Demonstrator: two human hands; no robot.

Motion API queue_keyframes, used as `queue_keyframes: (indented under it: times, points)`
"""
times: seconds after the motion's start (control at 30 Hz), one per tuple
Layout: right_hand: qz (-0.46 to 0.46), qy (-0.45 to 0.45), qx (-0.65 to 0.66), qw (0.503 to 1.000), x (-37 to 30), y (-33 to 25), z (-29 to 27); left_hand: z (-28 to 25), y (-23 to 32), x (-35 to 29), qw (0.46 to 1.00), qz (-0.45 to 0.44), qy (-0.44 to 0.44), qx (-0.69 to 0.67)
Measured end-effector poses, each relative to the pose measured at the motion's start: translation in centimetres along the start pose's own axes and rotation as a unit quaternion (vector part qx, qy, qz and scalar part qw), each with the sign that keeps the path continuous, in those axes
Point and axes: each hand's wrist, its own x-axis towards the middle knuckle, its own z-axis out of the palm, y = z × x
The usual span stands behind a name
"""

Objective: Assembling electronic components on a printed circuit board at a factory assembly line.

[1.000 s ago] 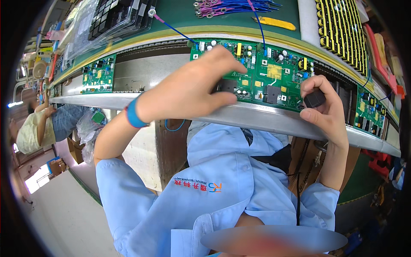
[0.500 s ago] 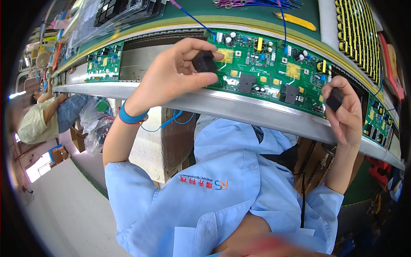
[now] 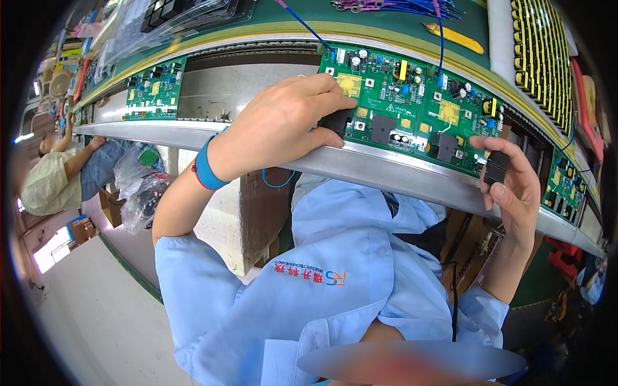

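Observation:
My left hand (image 3: 290, 119) is closed on a black box-shaped component (image 3: 337, 121), pressed down at the left lower part of a green circuit board (image 3: 370, 103). The fingers partly hide that component. A similar black component (image 3: 382, 129) sits on the same board, and another (image 3: 445, 147) on the adjoining green board (image 3: 473, 119). My right hand (image 3: 518, 183) is closed around black box-shaped components (image 3: 496, 168), seemingly two together, held between thumb and fingers in front of the right board's lower edge.
The boards lie on a conveyor with a metal front rail (image 3: 412, 168). Further boards are at the left (image 3: 154, 93) and far right (image 3: 566, 183). Behind are a yellow-handled tool (image 3: 457, 38), blue wires (image 3: 399, 8) and rows of yellow-black parts (image 3: 544, 58). Another person (image 3: 58, 174) works at far left.
My left hand has lowered its black component from above onto the left board. In my right hand the black components have turned, and the hand has shifted slightly lower.

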Motion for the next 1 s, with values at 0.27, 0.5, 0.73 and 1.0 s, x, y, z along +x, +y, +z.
queue_keyframes:
  times: [0.27,0.5,0.73,1.0]
  points:
    - [0.005,-0.001,-0.099,0.995,-0.4,-0.3,-0.1,0.7,0.2,-0.5,0.999,0.008,0.038,0.022]
    - [-0.052,0.068,-0.298,0.951,-0.9,-0.4,1.3,0.2,-0.3,-0.8,0.999,0.012,0.041,0.002]
    - [-0.123,0.084,-0.478,0.866,-0.4,-0.2,1.4,-0.2,-1.2,-0.6,0.988,-0.079,0.114,-0.069]
    - [-0.138,0.070,-0.581,0.799,-0.3,-0.1,1.6,1.0,-2.4,-1.5,0.980,-0.146,0.123,-0.062]
